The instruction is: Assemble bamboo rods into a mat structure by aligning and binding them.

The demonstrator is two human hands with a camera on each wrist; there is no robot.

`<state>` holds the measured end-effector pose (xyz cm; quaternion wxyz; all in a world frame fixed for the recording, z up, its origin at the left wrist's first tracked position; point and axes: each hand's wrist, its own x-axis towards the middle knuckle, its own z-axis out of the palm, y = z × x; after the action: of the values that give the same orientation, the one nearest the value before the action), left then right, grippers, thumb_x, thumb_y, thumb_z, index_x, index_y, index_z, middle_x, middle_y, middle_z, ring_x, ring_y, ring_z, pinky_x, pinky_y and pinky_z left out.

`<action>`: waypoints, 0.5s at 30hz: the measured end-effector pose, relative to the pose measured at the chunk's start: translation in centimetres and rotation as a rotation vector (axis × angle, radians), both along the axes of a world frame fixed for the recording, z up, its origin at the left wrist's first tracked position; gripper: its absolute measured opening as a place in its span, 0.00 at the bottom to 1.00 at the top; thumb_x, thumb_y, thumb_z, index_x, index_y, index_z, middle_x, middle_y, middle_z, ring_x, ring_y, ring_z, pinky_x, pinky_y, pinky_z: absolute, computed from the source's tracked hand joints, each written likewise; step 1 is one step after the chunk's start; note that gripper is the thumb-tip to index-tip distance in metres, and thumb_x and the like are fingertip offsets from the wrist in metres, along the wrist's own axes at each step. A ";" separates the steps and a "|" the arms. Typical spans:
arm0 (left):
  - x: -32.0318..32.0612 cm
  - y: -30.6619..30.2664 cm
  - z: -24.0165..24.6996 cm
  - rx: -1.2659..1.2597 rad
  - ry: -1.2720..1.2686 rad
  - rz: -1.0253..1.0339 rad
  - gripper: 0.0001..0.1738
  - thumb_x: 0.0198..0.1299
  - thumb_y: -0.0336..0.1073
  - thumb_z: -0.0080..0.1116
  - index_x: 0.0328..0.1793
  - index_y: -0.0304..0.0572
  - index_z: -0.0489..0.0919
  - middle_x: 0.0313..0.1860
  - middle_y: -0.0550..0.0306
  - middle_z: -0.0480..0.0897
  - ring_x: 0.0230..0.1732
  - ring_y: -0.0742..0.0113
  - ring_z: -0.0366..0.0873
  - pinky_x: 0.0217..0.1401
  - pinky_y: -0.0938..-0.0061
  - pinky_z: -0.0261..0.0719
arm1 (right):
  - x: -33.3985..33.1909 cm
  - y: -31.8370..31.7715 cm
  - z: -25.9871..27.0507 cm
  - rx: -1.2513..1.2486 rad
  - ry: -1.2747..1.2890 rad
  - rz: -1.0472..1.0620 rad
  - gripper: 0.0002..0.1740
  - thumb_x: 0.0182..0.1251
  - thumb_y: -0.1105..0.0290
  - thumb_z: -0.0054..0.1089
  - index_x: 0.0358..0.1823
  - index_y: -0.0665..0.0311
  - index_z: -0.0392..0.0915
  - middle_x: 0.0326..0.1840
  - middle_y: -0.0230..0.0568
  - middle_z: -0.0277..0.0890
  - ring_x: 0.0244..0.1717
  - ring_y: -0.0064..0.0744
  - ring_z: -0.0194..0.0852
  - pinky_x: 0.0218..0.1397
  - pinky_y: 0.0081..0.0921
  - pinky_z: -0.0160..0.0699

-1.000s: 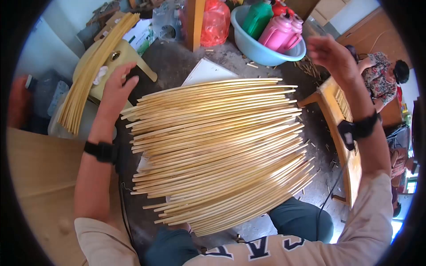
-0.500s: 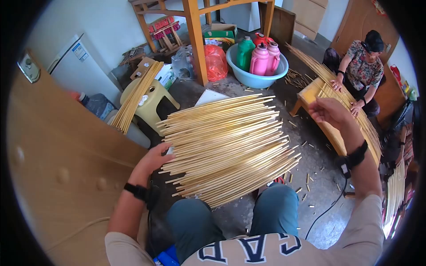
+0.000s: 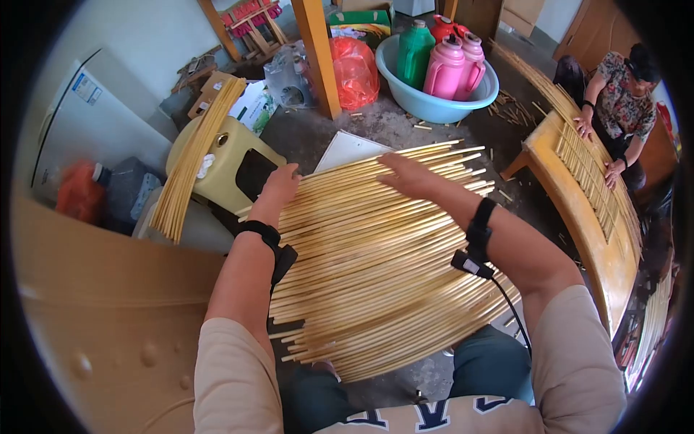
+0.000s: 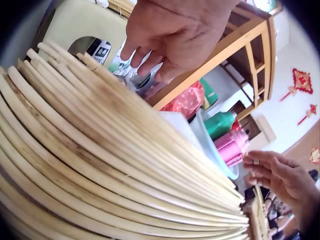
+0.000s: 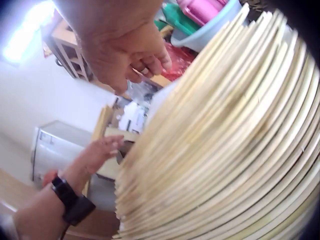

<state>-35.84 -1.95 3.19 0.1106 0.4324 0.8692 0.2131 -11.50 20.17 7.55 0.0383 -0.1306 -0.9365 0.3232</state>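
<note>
The layer of sticks (image 3: 376, 271) spreads in front of the wearer, its near edge by the dark green trousers (image 3: 495, 365) and its far edge overlapping a white board (image 3: 348, 150). On the right, a strip of dark floor (image 3: 506, 172) separates the stick ends from the wooden bench (image 3: 541, 155); on the left, the plastic stool (image 3: 235, 170) stands close to the far corner, tighter for moving. The left hand (image 3: 280, 189) hangs by that corner and the right hand (image 3: 408, 177) over the far right part, with a gap between them; the fingers of both are released, loosely bent. Compared with 0.5 s ago, the left hand has moved from the left stick ends to the far corner, and the right hand has swung inward from near the bench. The sticks are pale yellow, slim, smooth and rod-like, with uneven ends. Beyond, a round blue basin (image 3: 434, 110) holds 2 pink flasks (image 3: 455, 69) and 1 green flask (image 3: 416, 56).
</note>
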 end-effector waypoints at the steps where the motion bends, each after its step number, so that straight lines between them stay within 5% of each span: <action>1: -0.1 0.7 -1.2 -0.008 -0.007 -0.005 0.20 0.60 0.37 0.55 0.56 0.33 0.75 0.52 0.41 0.80 0.55 0.46 0.75 0.58 0.61 0.72 | -1.1 -0.8 -1.2 0.051 -0.123 0.038 0.32 0.67 0.50 0.50 0.64 0.67 0.65 0.66 0.58 0.61 0.68 0.52 0.58 0.70 0.35 0.57; 3: 0.3 1.6 -2.6 -0.038 0.162 0.017 0.20 0.61 0.40 0.56 0.58 0.39 0.76 0.50 0.43 0.80 0.51 0.46 0.77 0.53 0.63 0.75 | -3.0 -2.1 -3.2 0.179 -0.195 0.113 0.36 0.68 0.49 0.47 0.69 0.66 0.58 0.72 0.58 0.53 0.74 0.53 0.48 0.74 0.40 0.49; 6: 0.2 2.5 -2.2 -0.204 -0.080 -0.027 0.16 0.58 0.39 0.59 0.50 0.42 0.80 0.41 0.45 0.82 0.44 0.50 0.80 0.45 0.63 0.76 | -4.5 -3.4 -5.6 0.327 -0.193 0.146 0.36 0.68 0.50 0.48 0.70 0.66 0.56 0.73 0.58 0.50 0.75 0.54 0.43 0.75 0.44 0.45; 8: 0.7 2.1 -2.2 -0.122 -0.008 -0.026 0.13 0.55 0.36 0.61 0.45 0.41 0.80 0.37 0.46 0.82 0.40 0.51 0.80 0.42 0.64 0.76 | -5.3 -3.3 -6.4 0.403 -0.176 0.162 0.36 0.67 0.50 0.48 0.70 0.66 0.56 0.73 0.58 0.50 0.75 0.55 0.42 0.75 0.46 0.43; 14: 1.6 1.1 -1.9 0.150 -0.008 -0.005 0.09 0.48 0.28 0.64 0.34 0.37 0.75 0.29 0.48 0.79 0.33 0.51 0.78 0.37 0.64 0.74 | -6.9 -2.3 -6.7 0.336 0.022 0.117 0.31 0.64 0.54 0.55 0.63 0.65 0.65 0.61 0.55 0.66 0.68 0.52 0.56 0.73 0.50 0.47; 15: 1.9 1.1 -1.6 0.172 -0.010 -0.013 0.09 0.47 0.27 0.64 0.33 0.37 0.74 0.28 0.48 0.79 0.32 0.51 0.77 0.36 0.63 0.73 | -7.0 -2.5 -6.5 0.374 0.018 0.107 0.28 0.64 0.54 0.55 0.60 0.64 0.69 0.53 0.49 0.71 0.61 0.47 0.65 0.72 0.48 0.51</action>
<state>-33.93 -0.83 1.57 0.0789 0.4448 0.8442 0.2886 -18.52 17.70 1.05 0.0533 -0.0683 -0.9854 0.1464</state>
